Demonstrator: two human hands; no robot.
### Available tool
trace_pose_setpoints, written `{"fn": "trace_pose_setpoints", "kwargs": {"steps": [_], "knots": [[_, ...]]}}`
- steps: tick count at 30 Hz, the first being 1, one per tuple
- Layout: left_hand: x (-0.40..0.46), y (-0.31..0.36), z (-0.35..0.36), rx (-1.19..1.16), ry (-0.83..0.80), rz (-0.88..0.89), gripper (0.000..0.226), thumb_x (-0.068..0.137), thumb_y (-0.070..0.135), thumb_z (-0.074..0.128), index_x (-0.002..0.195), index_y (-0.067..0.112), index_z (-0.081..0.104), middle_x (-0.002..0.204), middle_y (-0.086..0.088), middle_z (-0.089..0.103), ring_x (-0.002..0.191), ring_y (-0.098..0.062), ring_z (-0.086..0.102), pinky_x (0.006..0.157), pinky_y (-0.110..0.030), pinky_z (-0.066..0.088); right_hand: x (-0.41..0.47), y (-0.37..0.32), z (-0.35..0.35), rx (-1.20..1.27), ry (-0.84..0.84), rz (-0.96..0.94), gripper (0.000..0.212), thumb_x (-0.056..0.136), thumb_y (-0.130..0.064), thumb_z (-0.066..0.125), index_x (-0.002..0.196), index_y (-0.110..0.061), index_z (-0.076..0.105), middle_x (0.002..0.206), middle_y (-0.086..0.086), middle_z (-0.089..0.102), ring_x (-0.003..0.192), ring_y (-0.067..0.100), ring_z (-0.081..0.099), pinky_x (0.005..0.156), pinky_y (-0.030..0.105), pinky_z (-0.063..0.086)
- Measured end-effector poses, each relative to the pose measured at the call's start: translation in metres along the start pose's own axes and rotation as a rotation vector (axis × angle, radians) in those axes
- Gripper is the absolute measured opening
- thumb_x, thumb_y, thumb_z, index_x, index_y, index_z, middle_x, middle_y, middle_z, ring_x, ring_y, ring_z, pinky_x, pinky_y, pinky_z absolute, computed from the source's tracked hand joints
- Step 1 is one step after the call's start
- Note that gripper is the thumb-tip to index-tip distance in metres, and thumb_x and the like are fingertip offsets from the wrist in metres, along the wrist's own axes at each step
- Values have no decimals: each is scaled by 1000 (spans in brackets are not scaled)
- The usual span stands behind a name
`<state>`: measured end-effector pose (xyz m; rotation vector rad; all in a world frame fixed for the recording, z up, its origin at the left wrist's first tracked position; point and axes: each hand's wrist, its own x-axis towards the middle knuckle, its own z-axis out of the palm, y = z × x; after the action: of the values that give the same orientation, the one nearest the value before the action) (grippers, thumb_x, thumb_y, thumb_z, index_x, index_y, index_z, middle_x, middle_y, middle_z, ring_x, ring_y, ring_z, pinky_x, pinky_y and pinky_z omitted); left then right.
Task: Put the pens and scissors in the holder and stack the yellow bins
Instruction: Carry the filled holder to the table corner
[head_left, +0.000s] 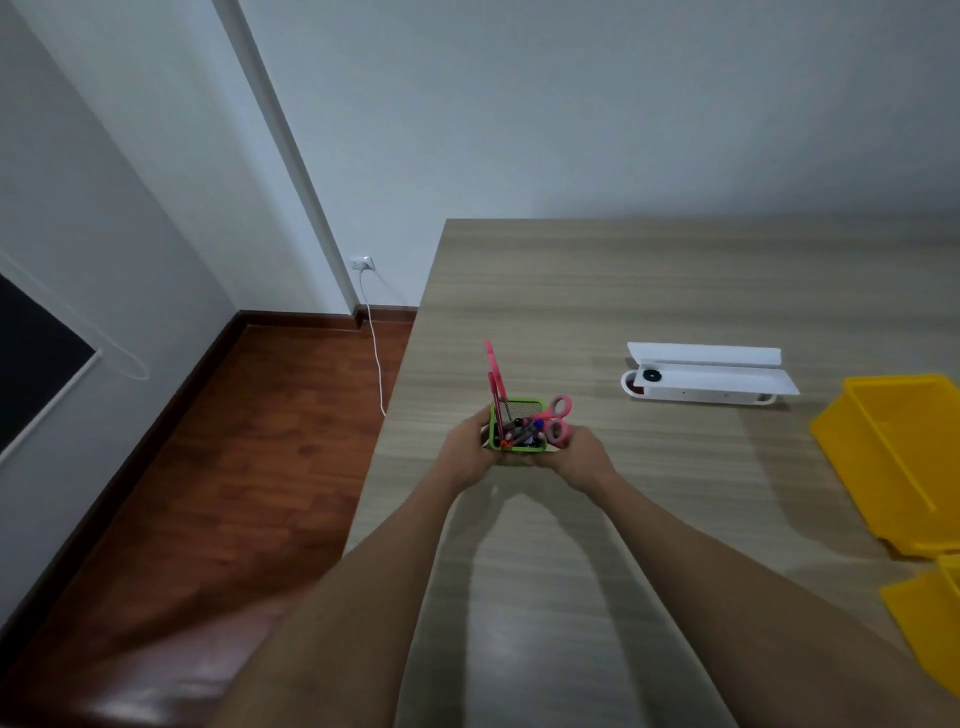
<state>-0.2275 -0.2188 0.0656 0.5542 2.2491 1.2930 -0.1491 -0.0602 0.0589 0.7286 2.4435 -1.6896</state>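
Note:
A green mesh holder (519, 448) stands near the table's left edge, gripped from both sides. My left hand (467, 452) wraps its left wall and my right hand (582, 457) its right wall. Several pens (519, 431) lie inside it. Pink-handled scissors (558, 418) stick out at the right, and a second pink pair (493, 379) stands upright at the left. A yellow bin (898, 457) sits at the right edge of the table, with another yellow bin (930, 623) nearer me, cut off by the frame.
An open white pencil case (706, 379) lies on the wooden table (623, 291) behind and right of the holder. The table's left edge drops to a red-brown floor (234, 467). A white cable (376, 353) hangs from a wall socket.

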Motion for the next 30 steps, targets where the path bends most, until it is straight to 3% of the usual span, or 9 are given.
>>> {"fn": "trace_pose_setpoints", "kwargs": {"steps": [5,8,12,14,16,19,22,27,30], "knots": [[16,-27,-39,-9,4,-12,63,74,-2,76,131,15,57,120,-3,69,106,-15,64,94,-30,52,29,-19,37,-26,-30,18,41,73,-18,81,112,-12,71,100,6,73,93,21,65,78,26,45],[30,-43,-61,-27,-6,-32,63,72,-4,76,129,15,57,119,-4,69,105,-14,64,93,-30,53,47,-27,57,-8,-47,32,42,74,-16,81,114,-11,70,101,6,72,94,20,65,79,26,45],[51,-60,-83,-12,-37,-40,62,69,-4,79,126,12,59,113,-1,69,101,-14,65,87,-20,55,71,-30,79,10,-41,61,41,74,-14,81,114,-11,70,100,7,73,92,18,64,69,21,46],[62,-69,-91,-3,-36,-49,60,68,-2,80,124,12,61,112,-2,70,102,-17,66,91,-27,55,84,-31,88,12,-44,77,40,75,-14,80,113,-11,70,94,5,71,88,17,63,65,18,44],[71,-76,-96,-4,-32,-59,60,68,0,81,123,12,61,112,-3,71,103,-19,66,92,-35,55,97,-32,95,12,-52,84,41,74,-14,80,114,-11,70,94,4,71,89,18,64,66,19,45],[83,-87,-104,14,-14,-68,60,70,1,81,125,15,61,113,-3,72,104,-18,68,92,-33,55,114,-34,105,9,-54,93,42,74,-12,80,115,-13,70,103,9,74,94,19,65,74,24,46],[93,-94,-108,28,-18,-81,61,70,2,81,126,14,60,113,-2,72,104,-17,68,92,-32,55,125,-35,112,0,-40,95,38,74,-13,79,112,-13,72,101,10,74,91,18,63,72,24,45],[100,-100,-104,-1,-10,-95,60,71,-3,79,126,8,58,110,-3,69,94,-13,65,76,-6,50,136,-27,115,-30,-53,109,40,75,-22,80,112,-15,71,102,8,74,97,23,67,81,28,49],[102,-100,-102,-46,-25,-114,60,72,-2,78,127,8,57,113,-6,68,97,-15,64,78,-8,52,138,-25,114,-32,-58,99,39,76,-24,79,113,-15,71,104,8,74,95,21,65,78,24,45]]}}
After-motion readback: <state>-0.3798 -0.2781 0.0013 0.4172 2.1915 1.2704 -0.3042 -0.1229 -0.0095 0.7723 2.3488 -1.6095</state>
